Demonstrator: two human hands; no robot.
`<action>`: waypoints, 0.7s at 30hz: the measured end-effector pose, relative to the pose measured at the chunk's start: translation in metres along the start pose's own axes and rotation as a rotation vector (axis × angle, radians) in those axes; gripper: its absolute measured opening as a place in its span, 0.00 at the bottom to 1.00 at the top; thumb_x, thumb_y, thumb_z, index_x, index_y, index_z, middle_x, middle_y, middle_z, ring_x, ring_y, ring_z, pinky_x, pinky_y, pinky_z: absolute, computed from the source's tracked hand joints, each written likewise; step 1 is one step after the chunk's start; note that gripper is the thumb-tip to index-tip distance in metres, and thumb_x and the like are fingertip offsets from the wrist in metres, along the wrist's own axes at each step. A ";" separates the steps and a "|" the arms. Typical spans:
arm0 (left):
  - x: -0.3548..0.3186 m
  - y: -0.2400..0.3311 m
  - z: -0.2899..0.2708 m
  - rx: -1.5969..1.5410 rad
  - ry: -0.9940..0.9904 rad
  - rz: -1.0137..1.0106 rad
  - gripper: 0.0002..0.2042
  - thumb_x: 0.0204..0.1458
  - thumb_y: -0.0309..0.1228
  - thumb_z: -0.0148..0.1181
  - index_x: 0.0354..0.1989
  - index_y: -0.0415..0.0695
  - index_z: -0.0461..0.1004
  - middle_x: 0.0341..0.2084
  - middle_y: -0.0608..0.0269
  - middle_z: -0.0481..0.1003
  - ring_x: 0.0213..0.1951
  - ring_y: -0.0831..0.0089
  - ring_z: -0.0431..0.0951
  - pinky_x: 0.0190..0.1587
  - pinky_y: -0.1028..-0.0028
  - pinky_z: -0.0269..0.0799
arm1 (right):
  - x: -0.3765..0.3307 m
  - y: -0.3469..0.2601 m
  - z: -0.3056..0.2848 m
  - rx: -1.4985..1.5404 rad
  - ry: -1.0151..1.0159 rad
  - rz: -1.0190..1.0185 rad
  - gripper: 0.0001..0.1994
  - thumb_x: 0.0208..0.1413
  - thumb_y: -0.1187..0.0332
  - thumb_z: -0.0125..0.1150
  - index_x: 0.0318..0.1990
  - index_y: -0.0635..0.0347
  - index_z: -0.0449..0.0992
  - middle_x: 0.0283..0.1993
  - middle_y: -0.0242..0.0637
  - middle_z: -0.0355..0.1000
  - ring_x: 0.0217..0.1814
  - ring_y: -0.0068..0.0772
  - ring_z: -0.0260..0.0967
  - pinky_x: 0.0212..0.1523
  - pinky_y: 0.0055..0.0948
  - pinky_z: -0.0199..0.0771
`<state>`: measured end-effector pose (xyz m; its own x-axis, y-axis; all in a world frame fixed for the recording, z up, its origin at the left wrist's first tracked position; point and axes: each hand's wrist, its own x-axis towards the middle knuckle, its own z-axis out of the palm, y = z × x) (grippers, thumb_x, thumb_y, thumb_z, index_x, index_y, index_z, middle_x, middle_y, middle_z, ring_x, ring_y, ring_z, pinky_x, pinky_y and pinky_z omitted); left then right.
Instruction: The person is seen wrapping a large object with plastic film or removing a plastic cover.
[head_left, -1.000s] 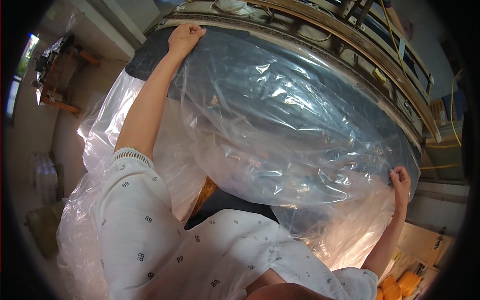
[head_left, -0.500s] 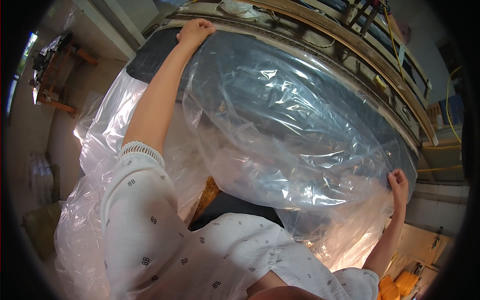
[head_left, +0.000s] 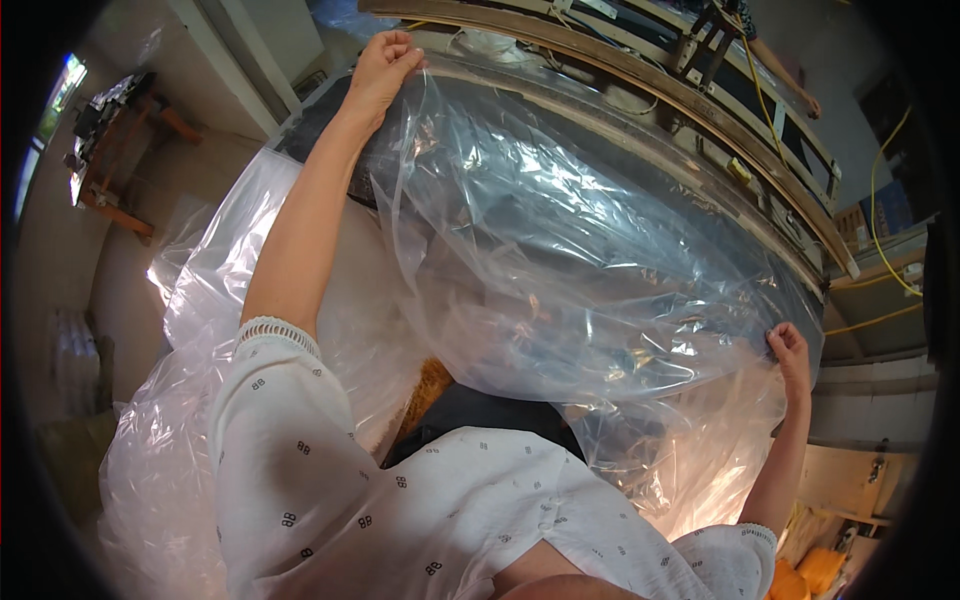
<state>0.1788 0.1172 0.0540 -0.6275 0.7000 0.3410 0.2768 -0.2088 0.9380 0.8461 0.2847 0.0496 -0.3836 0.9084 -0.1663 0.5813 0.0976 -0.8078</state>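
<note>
A large sheet of clear plastic film [head_left: 560,260] stretches between my two hands, wrinkled and shiny, over a dark work surface [head_left: 640,160]. At the far left, my left hand [head_left: 383,75] pinches the film's upper corner and lifts it slightly off the surface. Lower down on the right, my right hand [head_left: 790,350] is closed on the film's right edge. The near part of the sheet sags toward my body. More clear film hangs in loose folds [head_left: 190,400] to the left of my left arm.
A long wooden rail [head_left: 640,70] and a metal frame run along the far side, with a yellow cable [head_left: 765,105] across them. Another person's arm [head_left: 785,75] shows beyond. An orange-legged stand [head_left: 110,170] is at the left; orange things [head_left: 815,570] lie at the lower right.
My left hand has risen off the surface, pulling the film's corner up. My right hand has shifted slightly. Another person's arm has come into view at the far right.
</note>
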 end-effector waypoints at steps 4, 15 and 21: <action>-0.005 0.028 -0.014 -0.078 -0.097 -0.051 0.12 0.52 0.30 0.55 0.43 0.41 0.66 0.34 0.68 0.70 0.36 0.81 0.71 0.42 0.83 0.67 | -0.001 -0.005 0.000 -0.031 -0.016 0.025 0.05 0.51 0.70 0.56 0.26 0.54 0.67 0.24 0.18 0.58 0.27 0.10 0.51 0.28 0.12 0.50; 0.009 -0.004 -0.013 0.051 0.262 0.104 0.08 0.50 0.33 0.56 0.34 0.43 0.71 0.25 0.68 0.70 0.30 0.78 0.70 0.34 0.80 0.65 | -0.022 -0.050 0.011 0.124 -0.109 -0.020 0.05 0.51 0.67 0.55 0.29 0.56 0.68 0.24 0.20 0.59 0.26 0.11 0.52 0.27 0.13 0.51; 0.042 -0.141 -0.130 1.661 0.197 0.493 0.16 0.45 0.30 0.52 0.45 0.42 0.70 0.47 0.54 0.68 0.53 0.60 0.63 0.56 0.65 0.57 | -0.073 -0.050 0.052 0.096 -1.010 0.279 0.10 0.50 0.66 0.57 0.34 0.65 0.73 0.24 0.28 0.68 0.26 0.18 0.63 0.29 0.18 0.64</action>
<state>0.0185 0.0871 -0.0554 -0.2982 0.6793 0.6706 0.7624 0.5922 -0.2608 0.8078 0.1924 0.0726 -0.6905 0.1281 -0.7119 0.6988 -0.1360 -0.7023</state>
